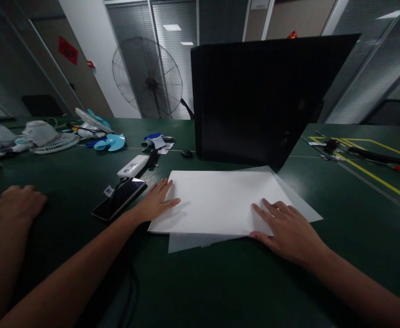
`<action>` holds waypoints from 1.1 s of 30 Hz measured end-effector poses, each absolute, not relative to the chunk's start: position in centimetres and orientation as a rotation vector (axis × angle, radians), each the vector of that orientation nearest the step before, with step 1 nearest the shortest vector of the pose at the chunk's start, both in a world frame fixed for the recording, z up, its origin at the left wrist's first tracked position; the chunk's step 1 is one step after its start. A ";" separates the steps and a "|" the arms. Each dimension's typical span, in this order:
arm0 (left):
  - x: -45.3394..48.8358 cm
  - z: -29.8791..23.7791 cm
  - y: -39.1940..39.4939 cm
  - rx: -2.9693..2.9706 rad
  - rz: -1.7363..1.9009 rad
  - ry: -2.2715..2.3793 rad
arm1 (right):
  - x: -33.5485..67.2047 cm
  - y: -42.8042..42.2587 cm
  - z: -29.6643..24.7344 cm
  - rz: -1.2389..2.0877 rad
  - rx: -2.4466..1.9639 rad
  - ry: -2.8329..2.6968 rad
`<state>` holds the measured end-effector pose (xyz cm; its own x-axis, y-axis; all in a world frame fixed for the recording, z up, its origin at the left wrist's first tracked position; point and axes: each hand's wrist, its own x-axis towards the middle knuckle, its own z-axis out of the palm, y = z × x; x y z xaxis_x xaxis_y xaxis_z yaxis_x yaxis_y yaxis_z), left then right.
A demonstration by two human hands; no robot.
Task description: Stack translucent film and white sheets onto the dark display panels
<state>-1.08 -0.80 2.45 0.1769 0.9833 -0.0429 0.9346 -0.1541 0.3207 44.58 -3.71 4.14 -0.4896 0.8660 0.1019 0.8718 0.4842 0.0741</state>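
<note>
A flat white stack that looks like paper lies on the green table, with a visible thickness along its front edge. Under it, turned at an angle, a translucent sheet sticks out at the front and on the right. My left hand rests on the stack's left edge, fingers spread and thumb pointing inward. At the front right corner, my right hand lies with its fingers spread on the top surface and its thumb by the front edge. Neither hand is closed around anything.
A black panel or screen stands behind the stack. Left of it lie a phone, a white device and fan parts. Another person's closed hand rests at far left. Black rods lie right.
</note>
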 end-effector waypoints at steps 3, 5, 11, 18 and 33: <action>-1.2 2.5 -0.8 2.227 0.228 1.798 | 44.0 -4.2 4.0 -0.156 -1.536 -2.657; -1.5 2.2 -0.6 2.258 0.228 1.804 | 43.7 -4.4 4.0 -0.136 -1.501 -2.662; -1.8 1.1 0.3 2.242 0.328 1.846 | 43.6 -4.9 4.4 -0.063 -1.408 -2.680; -1.1 1.3 0.4 2.156 0.438 1.935 | 43.4 -4.9 4.4 -0.056 -1.398 -2.677; -1.5 0.7 0.2 2.313 0.282 1.910 | 44.0 -4.1 4.6 -0.135 -1.165 -2.698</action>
<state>-1.51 0.16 0.69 0.1821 0.9813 0.0622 0.9574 -0.1914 0.2164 44.03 -4.09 4.59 -0.6696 0.7099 0.2181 0.7282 0.6854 0.0046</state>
